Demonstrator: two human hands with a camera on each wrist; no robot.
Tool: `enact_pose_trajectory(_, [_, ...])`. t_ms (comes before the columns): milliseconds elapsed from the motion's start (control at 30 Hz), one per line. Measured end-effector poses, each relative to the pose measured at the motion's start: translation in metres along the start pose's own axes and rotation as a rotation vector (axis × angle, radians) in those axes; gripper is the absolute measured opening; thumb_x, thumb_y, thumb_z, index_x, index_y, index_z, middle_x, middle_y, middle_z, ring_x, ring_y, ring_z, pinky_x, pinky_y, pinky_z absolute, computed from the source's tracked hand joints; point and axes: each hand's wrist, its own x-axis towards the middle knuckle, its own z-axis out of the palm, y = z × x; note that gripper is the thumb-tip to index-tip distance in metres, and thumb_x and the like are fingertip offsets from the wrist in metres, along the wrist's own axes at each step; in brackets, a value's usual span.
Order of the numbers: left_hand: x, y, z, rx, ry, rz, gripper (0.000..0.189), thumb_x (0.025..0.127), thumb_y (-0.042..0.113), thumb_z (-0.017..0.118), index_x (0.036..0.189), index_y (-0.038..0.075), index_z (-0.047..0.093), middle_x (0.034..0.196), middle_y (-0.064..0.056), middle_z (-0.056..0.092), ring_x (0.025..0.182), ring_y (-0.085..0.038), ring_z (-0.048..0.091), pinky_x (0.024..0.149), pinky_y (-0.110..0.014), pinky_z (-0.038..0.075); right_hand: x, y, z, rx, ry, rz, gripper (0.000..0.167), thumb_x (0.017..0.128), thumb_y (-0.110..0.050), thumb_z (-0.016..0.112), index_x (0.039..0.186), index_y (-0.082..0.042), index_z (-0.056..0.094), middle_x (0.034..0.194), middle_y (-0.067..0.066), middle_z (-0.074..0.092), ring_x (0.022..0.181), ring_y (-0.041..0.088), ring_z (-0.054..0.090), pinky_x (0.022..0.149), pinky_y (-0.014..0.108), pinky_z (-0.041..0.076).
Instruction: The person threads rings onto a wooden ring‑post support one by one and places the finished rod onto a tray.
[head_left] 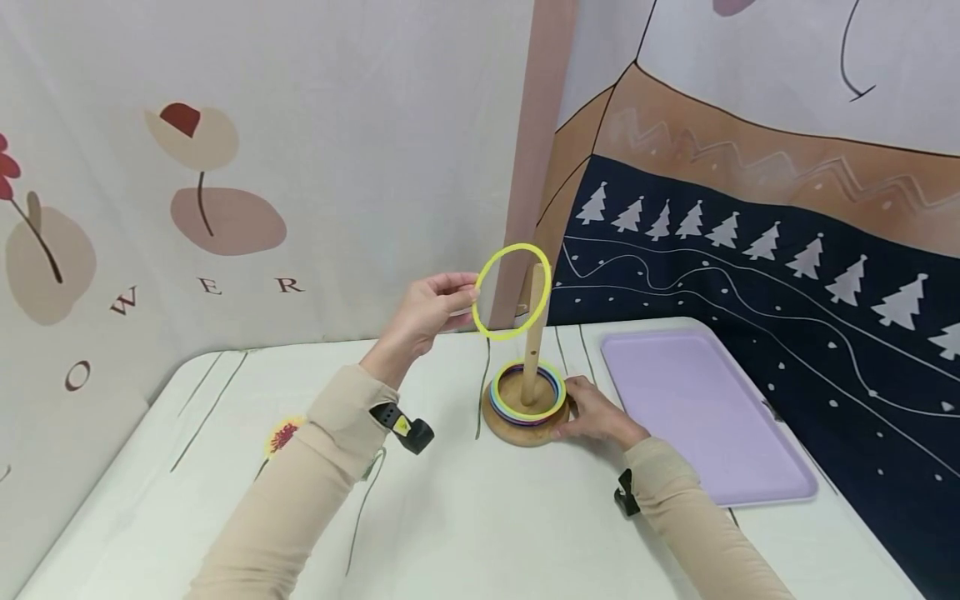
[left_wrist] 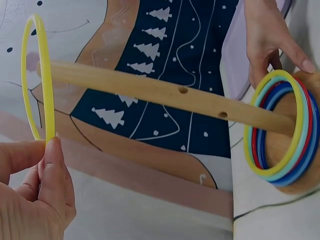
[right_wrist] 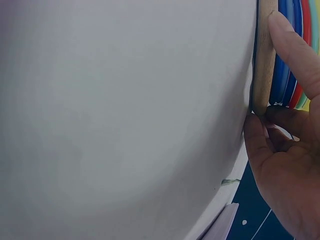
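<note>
Between thumb and fingers, my left hand (head_left: 429, 310) pinches the rim of a thin yellow ring (left_wrist: 46, 87), held tilted up at the top of a wooden peg (head_left: 532, 354). The peg's tip shows through the ring's opening; whether it passes through cannot be told. The peg rises from a round wooden base (head_left: 522, 435). Stacked around its foot are several rings, a yellow ring (left_wrist: 248, 145) uppermost, with light green, red and blue ones under it. My right hand (head_left: 596, 412) grips the base's right edge, its thumb (right_wrist: 295, 55) against the wood.
To the right of the stand lies a purple tray (head_left: 697, 417) on the white-covered table (head_left: 450, 500). Printed cloth (head_left: 375, 167) hangs behind the table, and a dark panel with white trees (head_left: 750, 283) closes the right side.
</note>
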Motion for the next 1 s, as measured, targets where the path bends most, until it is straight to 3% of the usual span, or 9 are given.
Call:
enact_pose_trajectory(233, [0.005, -0.001, 0.017, -0.035, -0.014, -0.008, 0.031, 0.09, 0.004, 0.061, 0.12, -0.001, 0.06, 0.089, 0.0, 0.056, 0.074, -0.006, 0.058, 0.062, -0.016, 0.054, -0.001, 0.001, 0.001, -0.017, 0.002, 0.009, 0.075, 0.065, -0.016, 0.086, 0.129, 0.004, 0.05, 0.123, 0.022, 0.043, 0.114, 0.033, 0.042, 0.099, 0.048, 0.039])
enact_pose_trajectory(500, [0.012, -0.011, 0.03, -0.039, -0.008, -0.03, 0.027, 0.089, 0.004, 0.062, 0.116, 0.0, 0.062, 0.087, -0.002, 0.057, 0.073, -0.009, 0.058, 0.061, -0.017, 0.055, -0.001, 0.001, 0.0, -0.012, -0.009, 0.0, 0.078, 0.066, -0.016, 0.085, 0.131, 0.005, 0.048, 0.125, 0.023, 0.042, 0.117, 0.035, 0.041, 0.102, 0.051, 0.037])
enact_pose_trajectory(700, [0.016, -0.025, 0.032, -0.031, 0.016, -0.078, 0.026, 0.089, 0.004, 0.062, 0.115, 0.001, 0.063, 0.088, -0.003, 0.058, 0.075, -0.01, 0.059, 0.063, -0.018, 0.055, 0.0, -0.001, -0.002, -0.021, -0.017, 0.011, 0.079, 0.067, -0.016, 0.084, 0.133, 0.007, 0.046, 0.127, 0.024, 0.041, 0.119, 0.036, 0.04, 0.104, 0.051, 0.035])
enact_pose_trajectory(800, [0.018, -0.034, 0.032, -0.013, 0.022, -0.1, 0.025, 0.089, 0.004, 0.062, 0.114, 0.002, 0.063, 0.09, -0.004, 0.059, 0.082, -0.015, 0.061, 0.065, -0.02, 0.056, 0.001, -0.002, -0.003, -0.03, -0.017, 0.016, 0.079, 0.067, -0.015, 0.084, 0.132, 0.008, 0.046, 0.127, 0.025, 0.041, 0.118, 0.036, 0.041, 0.104, 0.05, 0.036])
enact_pose_trajectory(1000, [0.02, -0.057, 0.029, 0.036, 0.021, -0.156, 0.025, 0.09, 0.003, 0.06, 0.115, 0.0, 0.063, 0.092, -0.004, 0.059, 0.085, -0.014, 0.061, 0.07, -0.023, 0.057, 0.001, -0.003, -0.002, -0.032, -0.017, 0.032, 0.08, 0.067, -0.014, 0.084, 0.133, 0.009, 0.045, 0.128, 0.025, 0.041, 0.12, 0.035, 0.041, 0.105, 0.049, 0.036])
